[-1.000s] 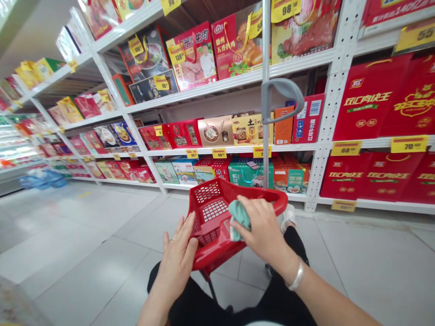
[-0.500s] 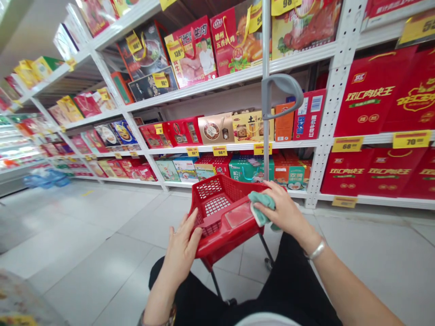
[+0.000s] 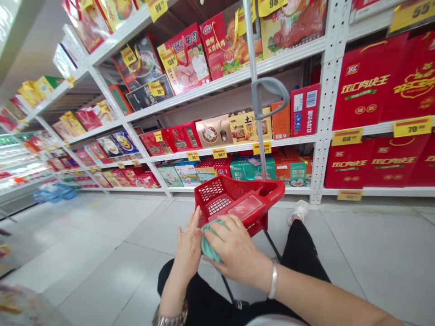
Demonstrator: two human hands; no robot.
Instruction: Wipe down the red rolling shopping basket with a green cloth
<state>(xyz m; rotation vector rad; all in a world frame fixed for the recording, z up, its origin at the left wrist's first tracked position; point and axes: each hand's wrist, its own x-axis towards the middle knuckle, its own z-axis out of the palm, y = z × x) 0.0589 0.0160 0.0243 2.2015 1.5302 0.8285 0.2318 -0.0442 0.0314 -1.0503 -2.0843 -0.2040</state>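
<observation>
A small red shopping cart (image 3: 268, 201) with a perforated basket stands between my legs. My right hand (image 3: 233, 246) is closed over a green cloth (image 3: 210, 242) and presses it on the left end of the cart's handle. Just left of the cloth, my left hand (image 3: 190, 240) rests against the cart's left side with its fingers stretched out. A metal pole (image 3: 253, 59) with a grey loop grip (image 3: 272, 83) rises from the cart. My right hand hides the handle's left end.
White shelving (image 3: 321, 113) ahead carries boxed foods and yellow price tags. Red gift boxes (image 3: 360, 86) fill the right bays. Grey floor tiles (image 3: 91, 253) spread to the left, with blue wrapped bottles (image 3: 54, 192) farther off. My white shoe (image 3: 299, 210) is right of the cart.
My right hand has moved left with the cloth, from the handle's right end to its left end, close to my left hand. The handle's right end now shows.
</observation>
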